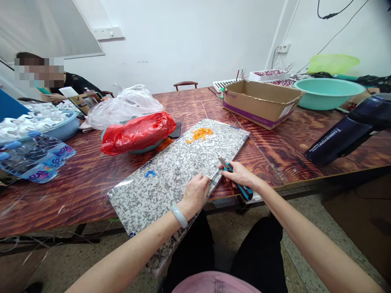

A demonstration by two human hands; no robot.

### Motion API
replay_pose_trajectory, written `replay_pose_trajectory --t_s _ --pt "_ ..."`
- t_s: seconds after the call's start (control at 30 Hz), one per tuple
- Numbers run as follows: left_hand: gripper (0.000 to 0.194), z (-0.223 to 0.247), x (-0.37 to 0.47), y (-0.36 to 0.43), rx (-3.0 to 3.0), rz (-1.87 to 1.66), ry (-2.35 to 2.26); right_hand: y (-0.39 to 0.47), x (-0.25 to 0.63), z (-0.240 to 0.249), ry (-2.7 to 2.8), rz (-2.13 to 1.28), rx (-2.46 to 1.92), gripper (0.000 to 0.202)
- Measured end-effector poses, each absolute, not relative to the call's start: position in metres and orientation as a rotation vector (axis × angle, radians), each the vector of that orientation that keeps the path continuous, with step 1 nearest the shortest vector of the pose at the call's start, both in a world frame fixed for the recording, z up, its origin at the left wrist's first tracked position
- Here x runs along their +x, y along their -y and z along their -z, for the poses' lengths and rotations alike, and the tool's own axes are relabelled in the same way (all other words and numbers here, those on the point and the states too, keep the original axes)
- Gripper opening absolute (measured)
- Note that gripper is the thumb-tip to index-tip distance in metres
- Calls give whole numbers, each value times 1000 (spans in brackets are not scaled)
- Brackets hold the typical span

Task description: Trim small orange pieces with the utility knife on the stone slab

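Note:
My right hand (236, 174) is wrapped round a blue and black utility knife (247, 193), its blade out and pointing up and away from me. My left hand (197, 194), with a pale bangle at the wrist, is closed at the near edge of a speckled grey stone-look board (171, 171). A thin silvery piece (215, 175) runs from the left fingertips toward the right hand; its ends are hidden by fingers. Farther up the board lies a pile of small orange pieces (200, 134). A small blue piece (150, 174) rests on its left part.
Left of the board are a bowl under a red plastic bag (139, 132), a white plastic bag (125, 103) and water bottles (36, 156). A cardboard box (262, 103), green basin (328, 93) and dark flask (345, 132) stand right. Another person (76, 83) sits far left.

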State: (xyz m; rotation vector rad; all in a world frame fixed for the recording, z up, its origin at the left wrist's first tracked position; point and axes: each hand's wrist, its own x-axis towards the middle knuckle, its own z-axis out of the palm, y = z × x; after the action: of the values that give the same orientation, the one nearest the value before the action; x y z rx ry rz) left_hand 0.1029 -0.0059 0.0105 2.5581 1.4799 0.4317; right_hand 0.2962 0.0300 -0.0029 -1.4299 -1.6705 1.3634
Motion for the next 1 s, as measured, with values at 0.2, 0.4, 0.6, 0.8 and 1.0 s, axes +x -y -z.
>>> replay_pose_trajectory --t_s 0.2,0.4,0.6,0.8,1.0 --pt "19 -8 104 2 2509 -527 -1480 -30 297 4 1658 -1380 -1411 27" --pt "16 -8 105 -2 2450 -523 -1513 -30 297 6 1661 -1375 -1396 27" --pt "18 -9 105 -2 2507 -499 -1505 -29 296 5 1641 -1379 -1398 25" --pt "19 -7 105 -1 2542 -499 -1490 -25 294 3 1608 -1409 -1407 25" --pt "19 -9 106 -1 2492 -521 -1488 -21 294 -1 1588 -1421 -1383 28"
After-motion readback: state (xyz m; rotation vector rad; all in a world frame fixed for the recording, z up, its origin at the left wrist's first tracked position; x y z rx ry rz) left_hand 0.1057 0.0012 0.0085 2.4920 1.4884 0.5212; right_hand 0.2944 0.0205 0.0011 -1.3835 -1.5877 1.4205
